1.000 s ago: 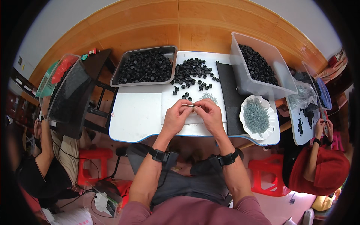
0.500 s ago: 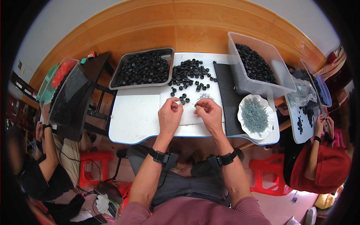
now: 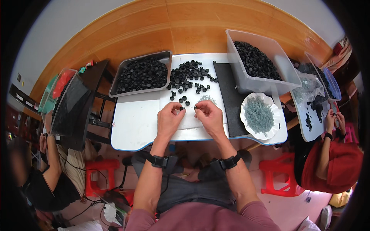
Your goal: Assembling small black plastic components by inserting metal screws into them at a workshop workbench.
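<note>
Above the near middle of the white table point(image 3: 133, 123), my two hands are close together, fingertips pointing at each other. A small round black cap point(image 3: 182, 109) is pinched between the thumb and fingers of my left hand point(image 3: 169, 120). My right hand point(image 3: 211, 118) is closed in a pinch on a tiny dark piece point(image 3: 195, 107), too small to name. Just beyond my fingers lie several loose black caps point(image 3: 187, 103). A small heap of thin grey-green pieces point(image 3: 207, 99) rests past my right hand, and a larger pile of caps point(image 3: 189, 75) spreads farther back.
A metal tray point(image 3: 169, 73) of black caps stands back left. At the back right is a clear plastic bin point(image 3: 262, 86) of black parts, beside a black mat point(image 3: 231, 111). A white fluted dish point(image 3: 272, 133) holds grey-green pieces. Co-workers sit left and right point(image 3: 331, 161).
My left hand has taken a black cap from the loose ones and drawn it back slightly. My right hand keeps its pinch close by. The whole view has shifted a little.
</note>
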